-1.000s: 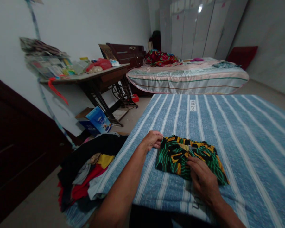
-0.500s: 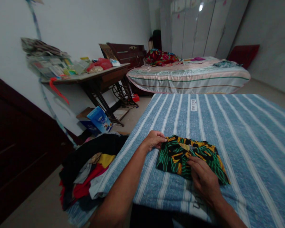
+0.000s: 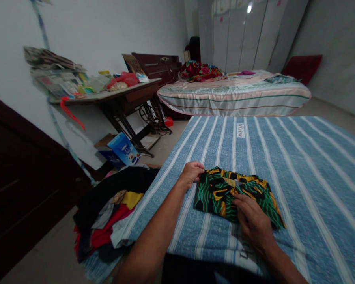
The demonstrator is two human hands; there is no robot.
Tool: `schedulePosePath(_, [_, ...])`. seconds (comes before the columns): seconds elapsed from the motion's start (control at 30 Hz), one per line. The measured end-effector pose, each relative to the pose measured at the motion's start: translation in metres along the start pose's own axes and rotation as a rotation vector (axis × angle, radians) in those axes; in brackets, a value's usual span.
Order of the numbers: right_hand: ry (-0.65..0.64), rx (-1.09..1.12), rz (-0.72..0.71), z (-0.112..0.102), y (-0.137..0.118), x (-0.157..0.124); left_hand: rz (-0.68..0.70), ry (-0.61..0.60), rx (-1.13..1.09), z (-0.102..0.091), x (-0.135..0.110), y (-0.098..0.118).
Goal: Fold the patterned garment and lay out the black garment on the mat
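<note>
A folded shirt in black, green and yellow print lies collar side up on the blue striped bedspread. My left hand is at its far left corner, thumb and fingers pinched on the edge of the cloth. Over the near middle of the shirt is my right hand, its fingers drawn together with the tips on the fabric just below the collar. Part of the shirt's near edge is hidden under that hand.
A heap of clothes lies beside the bed on the left. Behind it are a blue carton and a sewing machine table loaded with small items. A second bed stands farther back, before grey wardrobes.
My left hand has shifted very slightly left and up at the shirt's corner. The right hand and the shirt look nearly the same.
</note>
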State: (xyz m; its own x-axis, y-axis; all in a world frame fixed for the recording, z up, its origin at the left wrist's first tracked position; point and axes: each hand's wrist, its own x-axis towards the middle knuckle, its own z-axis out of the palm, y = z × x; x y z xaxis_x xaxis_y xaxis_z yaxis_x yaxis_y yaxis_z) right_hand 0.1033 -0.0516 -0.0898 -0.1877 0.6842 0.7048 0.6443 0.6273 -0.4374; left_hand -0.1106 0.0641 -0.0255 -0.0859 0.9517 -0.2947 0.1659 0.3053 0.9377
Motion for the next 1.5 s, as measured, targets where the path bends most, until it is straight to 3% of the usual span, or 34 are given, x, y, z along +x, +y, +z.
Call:
schedulePosePath(0.63, [0.062,0.031,-0.006,-0.001,-0.007,0.016,0.298,0.070,0.127,-0.004,0.008,-0.005])
schedulePosePath(0.87, [0.072,0.040,0.010,-0.001,-0.009,0.018,0.380,0.141,0.352,-0.004,0.009,-0.006])
schedulePosePath(1.07, [0.064,0.040,0.014,0.000,-0.009,0.019,0.581,0.316,0.674,-0.010,0.013,-0.006])
schedulePosePath(1.2, [0.067,0.039,0.013,0.000,-0.008,0.021,0.683,0.423,0.737,-0.011,-0.001,0.005])
schedulePosePath(1.3, [0.064,0.036,0.026,0.002,-0.008,0.023,0.726,0.345,0.677,0.001,-0.024,0.015])
schedulePosePath(1.5, [0.099,0.053,0.011,-0.003,-0.015,0.026,0.803,-0.025,0.604,0.044,-0.060,0.025])
